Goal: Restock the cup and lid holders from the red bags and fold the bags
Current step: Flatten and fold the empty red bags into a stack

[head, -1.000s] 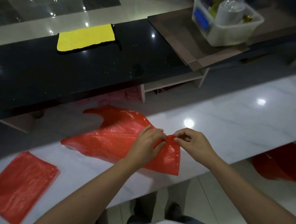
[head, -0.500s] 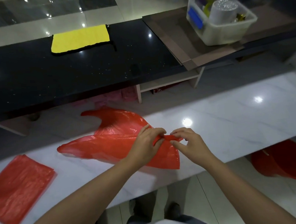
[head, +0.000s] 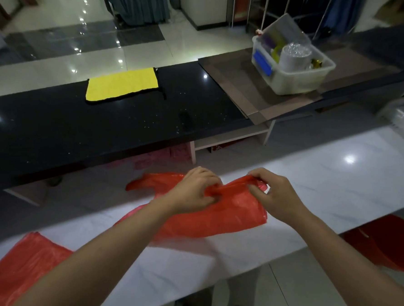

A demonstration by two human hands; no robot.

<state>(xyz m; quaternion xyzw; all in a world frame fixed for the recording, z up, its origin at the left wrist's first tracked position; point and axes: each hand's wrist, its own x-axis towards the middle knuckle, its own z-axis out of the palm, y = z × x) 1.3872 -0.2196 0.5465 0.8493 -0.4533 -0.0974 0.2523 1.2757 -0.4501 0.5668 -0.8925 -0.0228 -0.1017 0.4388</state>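
- The red bag [head: 200, 214] lies near the middle of the white counter [head: 340, 187], close to its near edge; the handle end reaches toward the far edge, the wide end sits by the right hand.
- Left hand [head: 194, 191]: fingers curled and pinching a gathered ridge of the bag's upper edge. Nothing else in it.
- Right hand [head: 272, 193]: fingers also curled, pinching the same ridge a bit further to the right. The plastic is lifted off the counter btw. the two hands.
- A second red bag, folded [head: 21, 265], lies flat at the near left end of the counter, well apart from the hands.
- Progress, as I judge: one bag seems already folded, and this one is in the middle of folding; it is flattened only in part, w/ no clean crease yet.
- The cup and lid holders are not in view, so I cannot tell if the restocking is done.
- A red thing [head: 386, 245] lies on the floor below the right end of the counter. Maybe it is one more bag to fold, but not clear.
- Behind, on the black counter [head: 53, 128]: a yellow cloth [head: 121, 85], and toward its right end a clear tub [head: 293, 69] w/ misc. items.
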